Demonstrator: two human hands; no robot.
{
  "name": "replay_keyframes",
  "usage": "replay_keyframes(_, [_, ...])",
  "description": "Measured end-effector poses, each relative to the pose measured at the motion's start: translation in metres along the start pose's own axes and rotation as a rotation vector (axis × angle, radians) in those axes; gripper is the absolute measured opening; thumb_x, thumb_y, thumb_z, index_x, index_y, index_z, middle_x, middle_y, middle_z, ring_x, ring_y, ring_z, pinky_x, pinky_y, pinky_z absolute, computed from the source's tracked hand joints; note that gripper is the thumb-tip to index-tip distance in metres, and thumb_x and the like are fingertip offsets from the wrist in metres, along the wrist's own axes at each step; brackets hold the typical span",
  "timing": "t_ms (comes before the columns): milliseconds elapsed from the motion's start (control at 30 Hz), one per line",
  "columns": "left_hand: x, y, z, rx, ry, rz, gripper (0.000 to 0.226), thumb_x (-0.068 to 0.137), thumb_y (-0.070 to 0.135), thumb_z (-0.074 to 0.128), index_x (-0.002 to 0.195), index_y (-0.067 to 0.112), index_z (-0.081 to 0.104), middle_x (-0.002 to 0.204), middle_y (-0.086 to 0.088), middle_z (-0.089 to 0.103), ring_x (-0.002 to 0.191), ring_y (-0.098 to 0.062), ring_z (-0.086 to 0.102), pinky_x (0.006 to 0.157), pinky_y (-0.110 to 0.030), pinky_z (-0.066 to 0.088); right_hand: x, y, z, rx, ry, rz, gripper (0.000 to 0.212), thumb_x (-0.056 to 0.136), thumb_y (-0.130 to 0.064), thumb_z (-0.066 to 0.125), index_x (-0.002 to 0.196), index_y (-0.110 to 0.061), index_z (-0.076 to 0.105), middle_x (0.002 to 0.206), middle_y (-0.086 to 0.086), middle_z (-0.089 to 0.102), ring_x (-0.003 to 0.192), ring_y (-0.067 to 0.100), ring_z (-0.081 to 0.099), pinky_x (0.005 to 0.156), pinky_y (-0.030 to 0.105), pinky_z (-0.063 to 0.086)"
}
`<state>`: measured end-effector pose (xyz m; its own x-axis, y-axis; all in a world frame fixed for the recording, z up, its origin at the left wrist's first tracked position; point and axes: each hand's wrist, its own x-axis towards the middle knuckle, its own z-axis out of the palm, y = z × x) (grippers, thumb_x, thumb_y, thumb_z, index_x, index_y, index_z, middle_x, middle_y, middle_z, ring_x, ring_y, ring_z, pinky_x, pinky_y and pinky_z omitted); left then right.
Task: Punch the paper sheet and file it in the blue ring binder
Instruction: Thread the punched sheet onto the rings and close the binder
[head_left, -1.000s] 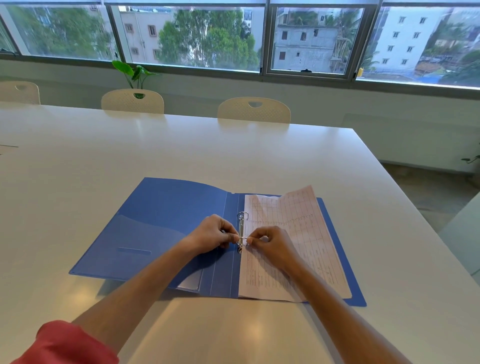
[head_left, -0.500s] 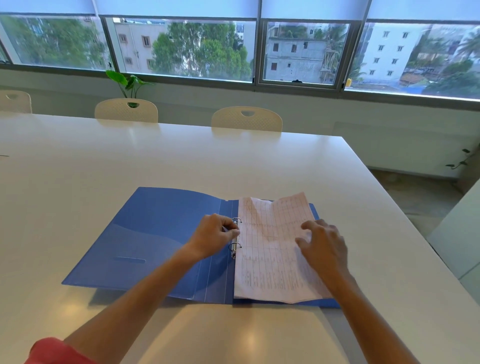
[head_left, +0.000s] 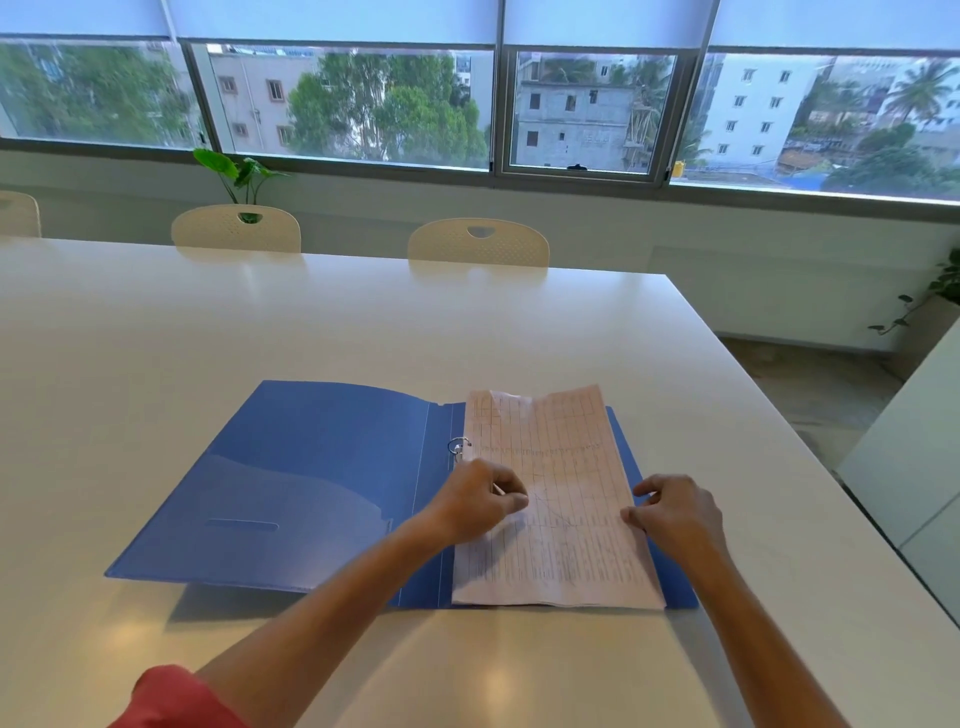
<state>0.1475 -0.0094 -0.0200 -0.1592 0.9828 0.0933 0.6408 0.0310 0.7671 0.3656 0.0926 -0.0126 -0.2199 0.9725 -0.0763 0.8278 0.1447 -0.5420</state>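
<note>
The blue ring binder (head_left: 322, 483) lies open on the white tabletop (head_left: 363, 322), its front cover spread to the left and its back cover under the paper sheet (head_left: 561, 499). The sheet, a pinkish ruled form with creases across it, lies on the right half of the binder with its left edge at the rings (head_left: 459, 447). The far ring passes through that edge; the near ring is hidden under the left hand (head_left: 480, 506).

The left hand rests on the sheet's left margin with fingers curled; a thin pale stick-like shape shows at its knuckles, but whether the grip pinches the paper, the ring or something else cannot be told. The right hand (head_left: 675, 514) sits at the sheet's right edge, fingers loosely bent and touching the paper, holding nothing.

The filing looks nearly done, and the risks lie at the rings. If the near ring is not fully closed, the sheet could slip off when the cover is folded over. A pull to the right by the right hand, while the left pins the margin, could tear the punched holes. The creased far corner stands up a little and could fold under the cover as it shuts.
</note>
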Motion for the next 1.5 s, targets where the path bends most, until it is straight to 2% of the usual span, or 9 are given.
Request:
replay_keyframes(167, [0.001,-0.003,0.008,0.002,-0.028,-0.060,0.015,0.088,0.015,0.065,0.096,0.005,0.072,0.091,-0.004,0.071,0.083,-0.011,0.065,0.074,-0.015,0.052,0.000,0.003,0.005,-0.029,0.001,-0.048,0.004,0.085,-0.022,0.067,0.085,-0.019,0.069,0.087,-0.002,0.071,0.072,0.012,0.064,0.056,0.021,0.046])
replay_keyframes(467, [0.011,0.004,0.006,-0.097,-0.112,-0.238,0.041,0.090,0.047,0.056,0.101,0.010,0.068,0.091,-0.004,0.066,0.079,-0.016,0.060,0.082,-0.036,0.055,-0.017,-0.021,0.002,-0.348,0.369,-0.259,0.016,0.087,-0.027,0.062,0.072,-0.020,0.063,0.067,-0.004,0.063,0.051,0.013,0.056,0.049,0.024,0.048])
replay_keyframes(567, [0.011,0.009,0.002,-0.198,-0.134,-0.280,0.056,0.085,0.059,0.051,0.108,0.010,0.065,0.104,-0.008,0.066,0.081,-0.020,0.061,0.089,-0.043,0.056,-0.032,-0.041,-0.001,-0.356,0.455,-0.370,0.013,0.080,-0.025,0.069,0.072,-0.015,0.067,0.076,-0.001,0.062,0.061,0.014,0.055,0.051,0.024,0.048])
replay_keyframes(733, [0.010,0.020,-0.006,-0.342,-0.139,-0.319,0.065,0.089,0.064,0.038,0.115,0.010,0.062,0.114,-0.004,0.064,0.086,-0.020,0.064,0.080,-0.033,0.055,-0.046,-0.068,0.000,-0.175,0.316,-0.477,0.016,0.086,-0.033,0.064,0.087,-0.017,0.066,0.104,-0.005,0.064,0.085,0.006,0.050,0.070,0.016,0.038])
replay_keyframes(833, [0.011,0.027,-0.012,-0.415,-0.148,-0.336,0.065,0.088,0.067,0.037,0.113,0.012,0.063,0.116,-0.005,0.065,0.091,-0.023,0.068,0.078,-0.031,0.056,-0.047,-0.078,0.005,-0.064,0.193,-0.527,0.016,0.088,-0.034,0.061,0.089,-0.019,0.067,0.109,-0.006,0.066,0.085,0.005,0.052,0.068,0.012,0.035])
replay_keyframes(1000, [0.013,0.035,-0.021,-0.479,-0.048,-0.326,0.019,0.092,0.030,0.061,0.097,0.011,0.064,0.089,-0.004,0.069,0.076,-0.017,0.071,0.075,-0.031,0.060,-0.052,-0.083,0.018,0.046,0.044,-0.564,0.025,0.088,-0.048,0.060,0.092,-0.025,0.067,0.104,-0.010,0.069,0.074,-0.002,0.055,0.065,0.007,0.034])
replay_keyframes(1133, [0.013,0.027,-0.027,-0.494,0.074,-0.393,0.016,0.091,0.012,0.061,0.099,0.000,0.067,0.087,-0.007,0.069,0.071,-0.016,0.069,0.058,-0.024,0.057,-0.049,-0.076,0.019,0.062,0.049,-0.488,0.051,0.077,-0.072,0.044,0.086,-0.028,0.067,0.103,-0.011,0.068,0.089,0.007,0.060,0.072,0.020,0.043])
replay_keyframes(1300, [0.008,0.013,-0.052,-0.559,0.124,-0.447,0.012,0.089,0.012,0.064,0.094,0.002,0.070,0.090,-0.011,0.073,0.076,-0.021,0.071,0.065,-0.030,0.059,-0.032,-0.046,0.016,-0.198,0.261,-0.382,0.040,0.083,-0.050,0.064,0.112,-0.022,0.065,0.121,-0.004,0.064,0.108,0.019,0.058,0.087,0.033,0.047])
replay_keyframes(1500, [-0.007,-0.007,-0.104,-0.568,0.181,-0.451,0.013,0.089,0.014,0.065,0.089,0.003,0.070,0.076,-0.007,0.073,0.063,-0.013,0.070,0.055,-0.024,0.055,-0.020,-0.020,0.008,-0.165,0.124,-0.153,0.059,0.081,-0.043,0.068,0.131,-0.019,0.048,0.117,0.004,0.056,0.100,0.022,0.061,0.078,0.031,0.048])
